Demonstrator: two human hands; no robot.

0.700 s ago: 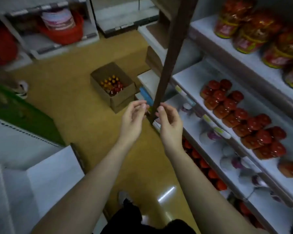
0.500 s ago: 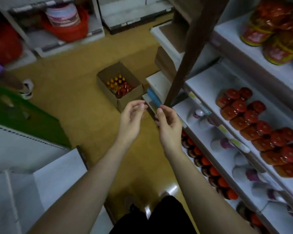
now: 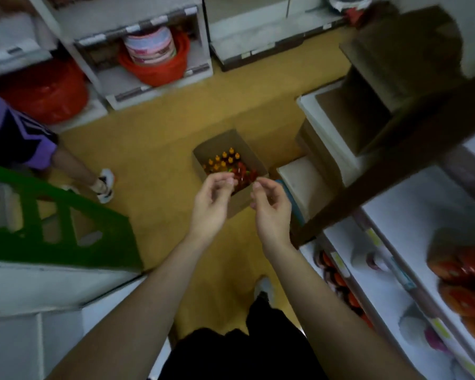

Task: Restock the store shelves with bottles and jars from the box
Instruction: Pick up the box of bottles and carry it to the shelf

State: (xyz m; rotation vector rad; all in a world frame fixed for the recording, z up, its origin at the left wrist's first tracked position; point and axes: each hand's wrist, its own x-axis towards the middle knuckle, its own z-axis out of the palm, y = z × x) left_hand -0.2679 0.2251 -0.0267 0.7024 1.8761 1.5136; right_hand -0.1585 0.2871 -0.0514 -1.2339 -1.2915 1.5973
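An open cardboard box stands on the yellow floor ahead of me. Inside are several orange-capped bottles and red-capped bottles. My left hand and my right hand hover side by side above the box's near edge, fingers loosely curled, holding nothing. White store shelves run along my right, with red-lidded jars on one level and more jars on the level below.
A dark wooden post slants across the shelves at right. Another person's leg and shoe stand at left beside a green panel. Red basins fill low racks at the back. Cardboard cartons sit right of the box.
The view has swung left and down, so the box now lies just under my hands. Both hands stayed raised and empty, a little further apart.
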